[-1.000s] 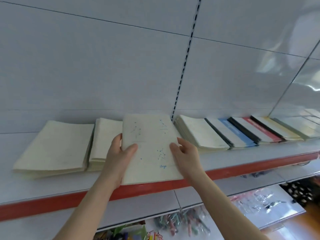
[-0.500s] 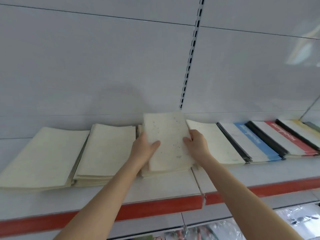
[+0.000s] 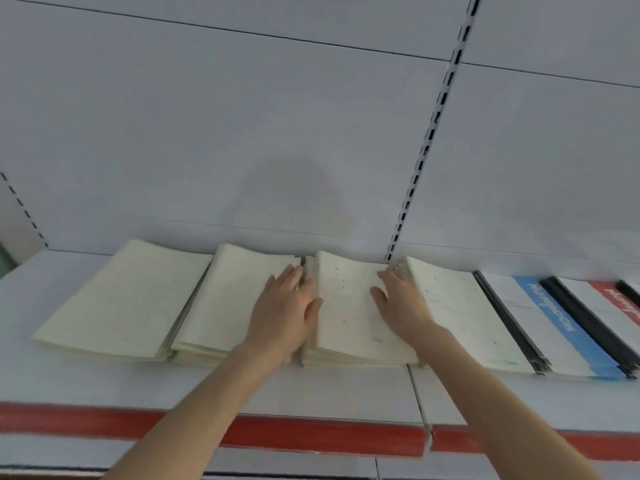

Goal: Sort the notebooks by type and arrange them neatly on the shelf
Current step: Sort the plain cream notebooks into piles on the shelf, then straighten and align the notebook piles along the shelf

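A cream notebook with small dots on its cover tops the middle stack [image 3: 349, 313] on the white shelf [image 3: 329, 389]. My left hand [image 3: 285, 313] lies flat along that stack's left edge, fingers straight, thumb on the cover. Against the right edge presses my right hand [image 3: 398, 303], fingers straight, thumb on the cover. Two more cream stacks [image 3: 128, 299] [image 3: 235, 299] lie to the left, and another cream stack [image 3: 464, 313] overlaps on the right.
Right of the cream stacks lie black-spined notebooks with a blue band [image 3: 561, 323] and a red band [image 3: 620, 299]. The shelf has a red front strip [image 3: 311, 434] and a white back panel with a slotted upright [image 3: 426, 140].
The dotted notebook went from held above the shelf front to lying on the middle stack. Both hands slid from gripping it to lying flat against the stack's sides.
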The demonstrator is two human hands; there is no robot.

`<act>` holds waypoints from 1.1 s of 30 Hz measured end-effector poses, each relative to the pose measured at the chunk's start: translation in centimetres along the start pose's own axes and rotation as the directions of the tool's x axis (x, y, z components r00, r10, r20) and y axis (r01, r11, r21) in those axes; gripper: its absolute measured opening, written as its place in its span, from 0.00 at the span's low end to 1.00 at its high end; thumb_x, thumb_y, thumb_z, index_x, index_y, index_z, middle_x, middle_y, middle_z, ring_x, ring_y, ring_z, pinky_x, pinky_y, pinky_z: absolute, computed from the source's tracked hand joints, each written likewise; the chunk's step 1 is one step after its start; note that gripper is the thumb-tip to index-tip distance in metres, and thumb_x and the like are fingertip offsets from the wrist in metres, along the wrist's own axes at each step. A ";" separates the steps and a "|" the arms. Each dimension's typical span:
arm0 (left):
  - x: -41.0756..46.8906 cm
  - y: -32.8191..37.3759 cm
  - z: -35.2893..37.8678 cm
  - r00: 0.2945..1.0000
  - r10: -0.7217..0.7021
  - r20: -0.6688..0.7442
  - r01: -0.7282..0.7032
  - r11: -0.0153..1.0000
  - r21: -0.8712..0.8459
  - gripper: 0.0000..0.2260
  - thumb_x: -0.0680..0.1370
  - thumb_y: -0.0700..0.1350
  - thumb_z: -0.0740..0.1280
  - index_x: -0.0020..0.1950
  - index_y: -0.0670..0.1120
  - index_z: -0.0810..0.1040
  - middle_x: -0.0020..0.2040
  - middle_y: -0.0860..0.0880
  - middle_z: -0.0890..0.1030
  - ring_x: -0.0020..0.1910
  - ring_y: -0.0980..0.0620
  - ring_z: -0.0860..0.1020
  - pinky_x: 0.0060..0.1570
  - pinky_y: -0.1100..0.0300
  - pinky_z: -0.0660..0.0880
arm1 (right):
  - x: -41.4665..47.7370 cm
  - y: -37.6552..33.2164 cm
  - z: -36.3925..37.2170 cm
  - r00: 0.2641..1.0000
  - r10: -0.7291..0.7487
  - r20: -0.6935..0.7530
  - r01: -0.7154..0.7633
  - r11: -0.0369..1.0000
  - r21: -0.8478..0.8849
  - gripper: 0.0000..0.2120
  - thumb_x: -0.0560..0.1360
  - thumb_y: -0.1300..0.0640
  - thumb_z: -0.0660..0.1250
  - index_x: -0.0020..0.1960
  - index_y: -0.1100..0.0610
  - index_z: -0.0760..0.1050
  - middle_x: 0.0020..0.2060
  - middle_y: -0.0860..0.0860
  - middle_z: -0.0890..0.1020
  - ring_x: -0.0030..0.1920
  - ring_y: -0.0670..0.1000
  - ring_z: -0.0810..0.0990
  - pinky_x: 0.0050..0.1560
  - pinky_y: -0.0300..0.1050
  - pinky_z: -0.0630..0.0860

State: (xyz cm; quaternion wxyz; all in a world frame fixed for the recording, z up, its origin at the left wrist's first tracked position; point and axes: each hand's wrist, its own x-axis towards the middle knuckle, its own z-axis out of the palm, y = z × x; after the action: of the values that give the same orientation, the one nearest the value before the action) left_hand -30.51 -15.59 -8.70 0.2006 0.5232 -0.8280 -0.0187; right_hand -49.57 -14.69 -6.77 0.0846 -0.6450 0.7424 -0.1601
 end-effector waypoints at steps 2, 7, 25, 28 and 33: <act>-0.9 -2.6 -1.7 0.998 -0.015 -0.058 0.017 0.999 0.047 0.18 0.76 0.50 0.59 0.54 0.39 0.81 0.56 0.37 0.80 0.58 0.40 0.78 0.55 0.44 0.74 | 0.9 -1.7 -0.5 0.998 -0.061 -0.019 0.061 0.998 -0.029 0.18 0.81 0.56 0.54 0.68 0.62 0.65 0.67 0.56 0.69 0.68 0.56 0.64 0.66 0.45 0.59; -4.2 -10.3 -6.4 0.984 -0.170 -0.061 0.177 0.975 0.134 0.17 0.75 0.48 0.64 0.56 0.37 0.80 0.55 0.35 0.80 0.56 0.37 0.78 0.52 0.41 0.74 | 2.4 -8.5 0.8 0.981 -0.190 -0.031 0.190 0.982 -0.005 0.17 0.80 0.57 0.56 0.65 0.64 0.68 0.64 0.58 0.71 0.67 0.57 0.65 0.65 0.44 0.59; -7.9 -29.7 -9.0 0.952 -0.190 0.242 0.278 0.865 -0.418 0.22 0.79 0.51 0.60 0.71 0.47 0.62 0.63 0.48 0.74 0.61 0.47 0.73 0.52 0.61 0.69 | -1.8 -30.6 13.2 0.998 0.038 0.053 -0.049 0.973 0.226 0.25 0.80 0.52 0.57 0.74 0.59 0.57 0.72 0.53 0.63 0.71 0.52 0.62 0.67 0.42 0.59; -8.0 -29.9 -8.4 0.925 -0.185 0.332 0.347 0.766 -0.541 0.25 0.79 0.50 0.59 0.75 0.52 0.55 0.64 0.50 0.74 0.59 0.48 0.75 0.52 0.61 0.70 | -2.3 -31.0 13.7 0.990 0.124 0.062 -0.134 0.970 0.203 0.26 0.80 0.52 0.56 0.74 0.58 0.53 0.73 0.52 0.61 0.72 0.51 0.60 0.68 0.42 0.58; -8.2 -29.9 -7.8 0.917 -0.197 0.347 0.387 0.655 -0.649 0.27 0.79 0.49 0.60 0.76 0.53 0.52 0.68 0.51 0.71 0.63 0.49 0.73 0.60 0.55 0.71 | -2.3 -32.0 13.5 0.983 0.173 0.060 -0.180 0.971 0.155 0.27 0.79 0.52 0.57 0.74 0.59 0.51 0.72 0.53 0.59 0.71 0.53 0.61 0.65 0.42 0.60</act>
State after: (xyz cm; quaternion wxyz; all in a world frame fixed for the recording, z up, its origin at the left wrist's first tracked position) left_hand 0.98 -20.57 -11.34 0.2754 0.5267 -0.6792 -0.4306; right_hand -14.91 -17.90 -8.48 0.1671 -0.5710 0.7795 -0.1959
